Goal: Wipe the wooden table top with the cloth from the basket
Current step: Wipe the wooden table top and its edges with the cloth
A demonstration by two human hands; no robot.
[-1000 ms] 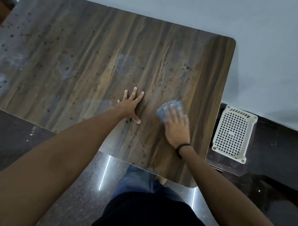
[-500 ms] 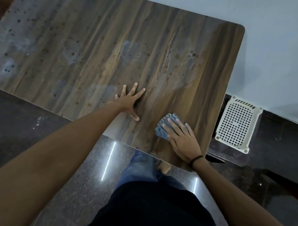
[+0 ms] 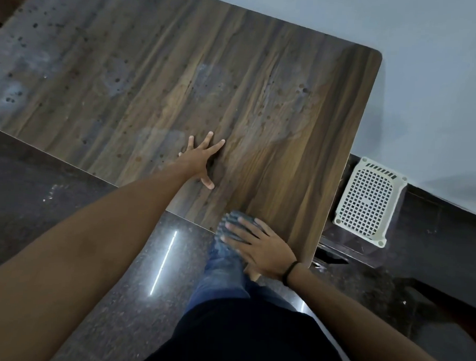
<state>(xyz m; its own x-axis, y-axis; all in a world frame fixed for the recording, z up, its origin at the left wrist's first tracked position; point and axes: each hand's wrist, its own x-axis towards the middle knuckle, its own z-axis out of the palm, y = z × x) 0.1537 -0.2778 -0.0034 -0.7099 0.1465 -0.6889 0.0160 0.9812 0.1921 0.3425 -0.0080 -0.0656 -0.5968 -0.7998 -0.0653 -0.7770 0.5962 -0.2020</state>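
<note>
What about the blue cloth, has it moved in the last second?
Yes. The cloth, under the right hand, has slid toward the person: from beside the planted left hand to the wooden table's near edge.

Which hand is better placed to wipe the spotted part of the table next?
Right. The right hand presses the cloth at the near edge of the table top, so it can likely sweep outward. The left hand lies flat farther in, holding nothing.

The right hand point(image 3: 264, 249) presses flat on the blue cloth point(image 3: 231, 221) at the table point(image 3: 154, 81) edge. From it, the left hand point(image 3: 199, 158) lies at 11 o'clock, the basket point(image 3: 366, 202) at 3.
</note>
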